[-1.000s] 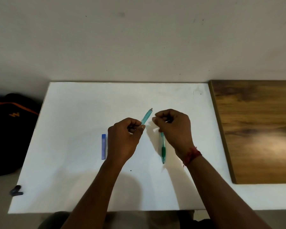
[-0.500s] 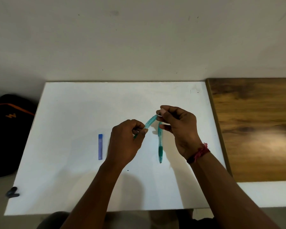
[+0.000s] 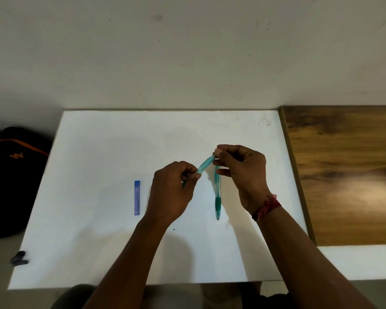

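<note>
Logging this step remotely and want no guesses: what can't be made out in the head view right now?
All in the head view:
- held pencil: lower end buried in the left hand.
- Its top end: covered by the right hand fingers; what they do there is hidden.
- second pencil: upper end under the right hand; touching or not, unclear.
- dark object by the table corner: blurred, unidentifiable.

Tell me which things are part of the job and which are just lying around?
In the job: pen, gripped by the left hand and pinched at its top by the right hand; likely also the second pen and blue case on the table.
Just lying about: bag, wooden board, small dark thing.
</note>
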